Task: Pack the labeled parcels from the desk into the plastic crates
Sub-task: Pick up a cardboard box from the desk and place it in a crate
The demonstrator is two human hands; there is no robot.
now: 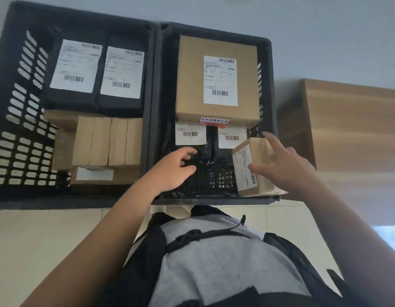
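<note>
Two black plastic crates stand side by side, the left crate (13, 120) and the right crate (214, 198). A small brown labeled parcel (252, 167) leans tilted in the near right corner of the right crate. My right hand (287, 167) is beside it with fingers spread, the thumb lying across its top face. My left hand (172, 171) hovers over a black labeled bag (205, 156) in the right crate, fingers loosely curled and holding nothing. A large brown labeled box (216, 80) fills the far half of that crate.
The left crate holds two black labeled bags (97, 72) and several brown boxes (108, 140). A wooden desk (351, 125) stands to the right of the crates. Pale floor tiles (48, 240) lie in front, and my torso fills the bottom of the view.
</note>
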